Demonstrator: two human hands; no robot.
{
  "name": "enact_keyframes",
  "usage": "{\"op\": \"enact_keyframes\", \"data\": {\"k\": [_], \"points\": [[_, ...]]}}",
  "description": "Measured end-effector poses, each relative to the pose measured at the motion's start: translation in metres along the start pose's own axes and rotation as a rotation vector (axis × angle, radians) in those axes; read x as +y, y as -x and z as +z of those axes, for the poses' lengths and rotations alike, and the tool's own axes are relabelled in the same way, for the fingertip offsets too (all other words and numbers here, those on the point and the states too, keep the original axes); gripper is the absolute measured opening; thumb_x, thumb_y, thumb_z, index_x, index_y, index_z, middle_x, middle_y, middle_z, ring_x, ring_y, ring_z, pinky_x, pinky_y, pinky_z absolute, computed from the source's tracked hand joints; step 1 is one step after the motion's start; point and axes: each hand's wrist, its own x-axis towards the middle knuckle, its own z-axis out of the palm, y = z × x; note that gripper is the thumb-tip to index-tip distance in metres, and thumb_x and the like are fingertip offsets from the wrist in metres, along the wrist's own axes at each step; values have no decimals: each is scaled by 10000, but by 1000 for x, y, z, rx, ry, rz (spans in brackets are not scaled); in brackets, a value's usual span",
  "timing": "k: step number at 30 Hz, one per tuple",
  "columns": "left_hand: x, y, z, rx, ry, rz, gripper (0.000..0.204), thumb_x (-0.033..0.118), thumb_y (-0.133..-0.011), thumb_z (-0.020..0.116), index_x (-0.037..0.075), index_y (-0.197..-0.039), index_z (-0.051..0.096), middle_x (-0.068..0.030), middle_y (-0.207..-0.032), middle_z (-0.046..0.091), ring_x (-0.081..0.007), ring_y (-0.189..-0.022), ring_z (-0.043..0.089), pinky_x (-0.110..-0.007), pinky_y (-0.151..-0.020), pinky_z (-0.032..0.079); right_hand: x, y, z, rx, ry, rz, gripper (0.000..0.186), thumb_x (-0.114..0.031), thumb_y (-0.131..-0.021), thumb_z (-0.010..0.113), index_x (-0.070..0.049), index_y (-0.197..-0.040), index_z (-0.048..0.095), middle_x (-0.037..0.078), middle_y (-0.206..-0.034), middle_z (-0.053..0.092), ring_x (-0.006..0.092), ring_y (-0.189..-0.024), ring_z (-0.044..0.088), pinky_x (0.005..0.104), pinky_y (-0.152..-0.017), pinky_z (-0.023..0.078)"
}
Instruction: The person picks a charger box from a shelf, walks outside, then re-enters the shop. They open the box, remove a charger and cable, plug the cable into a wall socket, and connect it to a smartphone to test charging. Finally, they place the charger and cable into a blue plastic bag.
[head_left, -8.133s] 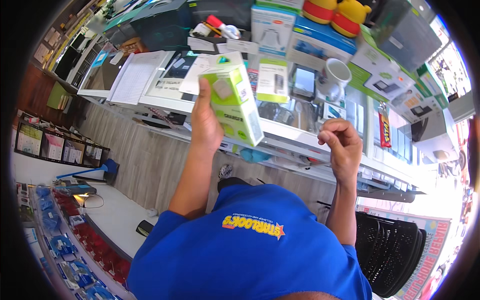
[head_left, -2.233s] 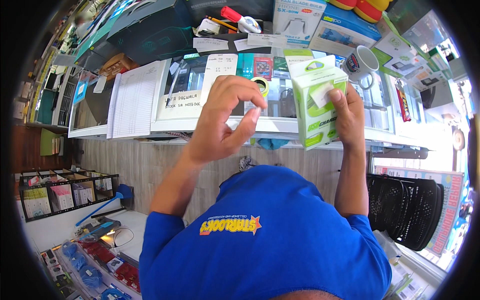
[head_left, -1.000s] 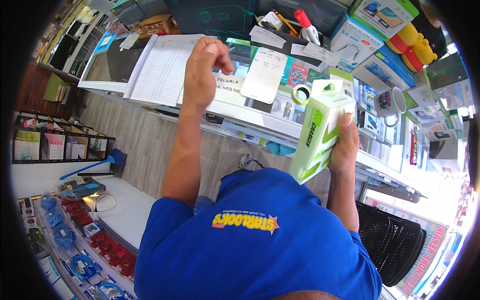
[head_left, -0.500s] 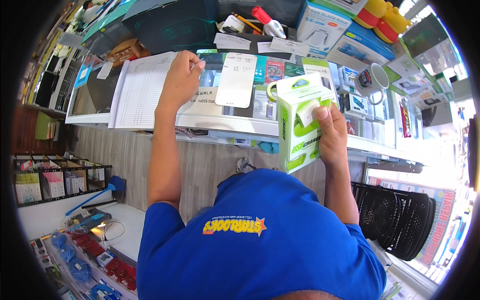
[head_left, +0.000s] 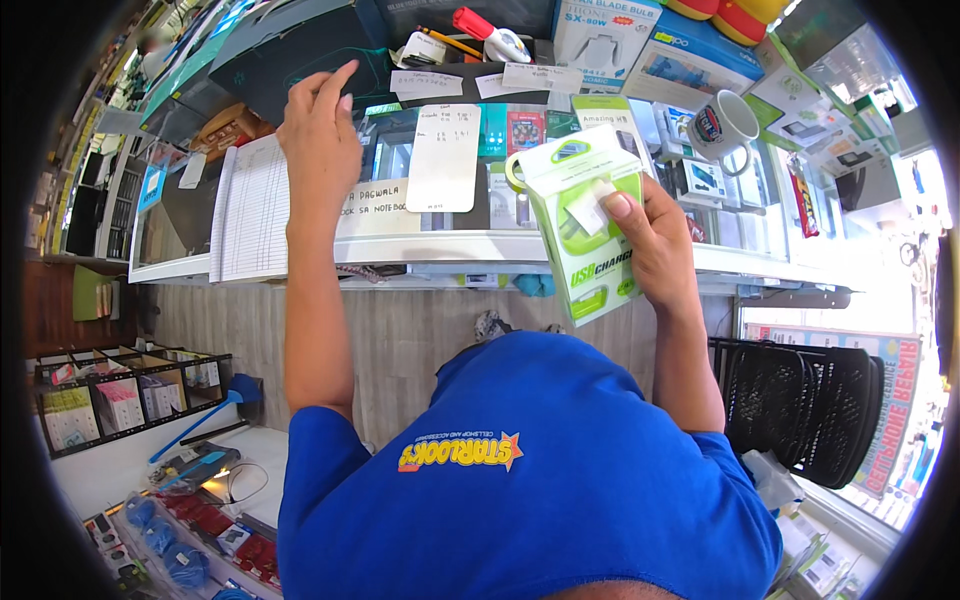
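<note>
My left hand [head_left: 318,140] is raised over the glass counter at the right side of the lined notebook [head_left: 245,225], fingers extended and apart, holding nothing visible, their tips near a dark boxed item [head_left: 250,70]. A white paper card [head_left: 440,160] lies to its right. My right hand [head_left: 655,240] grips a white and green charger box [head_left: 572,250] upright, with the thumb on its front beside a small white label. A tape roll [head_left: 512,170], partly hidden, sits behind that box.
A white mug [head_left: 715,120] stands at the right among product boxes [head_left: 690,80]. A red-capped marker [head_left: 480,30] and pencils rest in a dark holder at the back. Behind me on the lower left are divided bins [head_left: 130,395]; a black plastic chair [head_left: 790,410] is at right.
My left hand has moved up toward the back of the counter and its fingers have stretched out from a curl. The charger box, still in my right hand, has shifted slightly left and up.
</note>
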Motion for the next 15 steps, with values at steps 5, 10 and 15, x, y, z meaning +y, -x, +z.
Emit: {"op": "enact_keyframes", "data": {"k": [5, 10, 15], "points": [[91, 18, -16, -471, 585, 311, 320, 283, -1084, 570, 44, -1206, 743, -99, -1082, 693, -239, -1042, 659, -333, -947, 500, -5, -22, 7, 33, 209, -64, 456, -330, -967, 782, 32, -1227, 689, 88, -1024, 764, 105, -911, 682, 295, -792, 543], [96, 21, 6, -779, 746, -27, 327, 286, -1051, 656, 13, -1227, 695, -77, -1075, 694, -185, -1019, 631, -313, -915, 493, -29, -33, 2, -22, 866, -339, 525, -323, -828, 894, 8, -1199, 725, 166, -1016, 767, 216, -870, 738, 330, -803, 561], [92, 23, 18, -943, 940, -338, 357, 360, -1019, 715, 24, -1137, 686, 0, -993, 665, -70, -954, 562, -254, -855, 458, -30, -48, -14, -136, 972, -311, 545, -385, -848, 863, 5, -1206, 732, 172, -1020, 775, 271, -865, 738, 367, -809, 564]]}}
